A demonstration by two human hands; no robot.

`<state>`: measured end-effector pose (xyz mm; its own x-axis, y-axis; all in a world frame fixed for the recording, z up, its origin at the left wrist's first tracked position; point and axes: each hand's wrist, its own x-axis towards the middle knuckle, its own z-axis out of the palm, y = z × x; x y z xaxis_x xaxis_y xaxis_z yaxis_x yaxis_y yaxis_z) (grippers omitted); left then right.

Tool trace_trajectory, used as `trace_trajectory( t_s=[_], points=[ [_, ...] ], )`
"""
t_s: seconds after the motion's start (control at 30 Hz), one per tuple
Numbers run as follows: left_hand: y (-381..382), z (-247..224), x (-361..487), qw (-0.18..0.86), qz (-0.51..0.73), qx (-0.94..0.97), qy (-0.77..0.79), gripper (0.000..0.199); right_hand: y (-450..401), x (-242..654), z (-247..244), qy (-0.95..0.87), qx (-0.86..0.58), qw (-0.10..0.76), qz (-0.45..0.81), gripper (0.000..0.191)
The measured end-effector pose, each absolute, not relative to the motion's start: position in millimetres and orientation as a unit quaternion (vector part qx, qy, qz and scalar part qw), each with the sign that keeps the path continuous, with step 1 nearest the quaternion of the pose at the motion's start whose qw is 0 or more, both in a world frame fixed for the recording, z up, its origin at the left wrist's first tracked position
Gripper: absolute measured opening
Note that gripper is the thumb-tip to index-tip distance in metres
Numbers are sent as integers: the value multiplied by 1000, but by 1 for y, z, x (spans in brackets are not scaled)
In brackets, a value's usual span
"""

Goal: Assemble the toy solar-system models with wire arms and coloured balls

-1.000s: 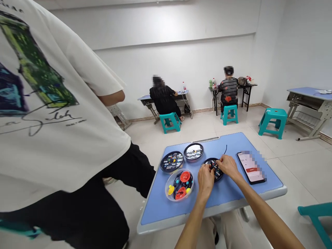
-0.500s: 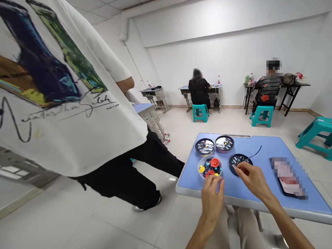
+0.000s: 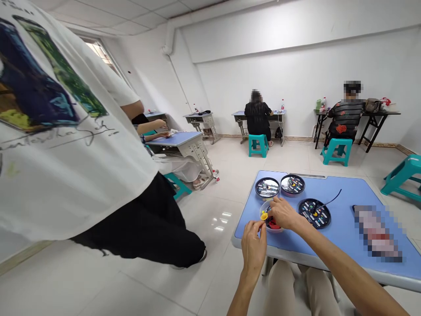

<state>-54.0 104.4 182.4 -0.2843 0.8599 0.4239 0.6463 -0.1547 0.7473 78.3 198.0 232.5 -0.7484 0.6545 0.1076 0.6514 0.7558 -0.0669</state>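
A clear round tub (image 3: 279, 230) of small red, yellow and black parts stands near the desk's front left. Over its near left rim, my left hand (image 3: 254, 245) has its fingertips pinched together, just below a small yellow cup-shaped piece (image 3: 264, 217). What that pinch holds is hidden. My right hand (image 3: 284, 213) reaches across the tub with fingers closed down among the parts; whatever is in them cannot be made out. Right of the tub lies a black printed disc (image 3: 320, 218), with a thin black rod (image 3: 333, 200) slanting up from near its yellow middle.
Two more black-lidded round tubs (image 3: 267, 188) sit at the back left of the blue desk (image 3: 344, 241). A blurred phone (image 3: 378, 232) lies at right. A person in a white shirt (image 3: 108, 188) stands close on the left; others sit at desks beyond.
My right hand has left the black disc and moved left into the tub, leaving the rod on the disc. My left hand has shifted slightly left. The standing person has moved left in view.
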Motion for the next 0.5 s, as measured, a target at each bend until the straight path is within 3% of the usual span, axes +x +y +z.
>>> trace_trajectory(
  t_s=[0.27,0.5],
  points=[
    [107,176,-52,134,485,588,633,22,205,81,231,-949,-314,21,7,21],
    [108,176,-51,138,487,586,633,23,209,84,224,-956,-288,46,21,17]
  ],
)
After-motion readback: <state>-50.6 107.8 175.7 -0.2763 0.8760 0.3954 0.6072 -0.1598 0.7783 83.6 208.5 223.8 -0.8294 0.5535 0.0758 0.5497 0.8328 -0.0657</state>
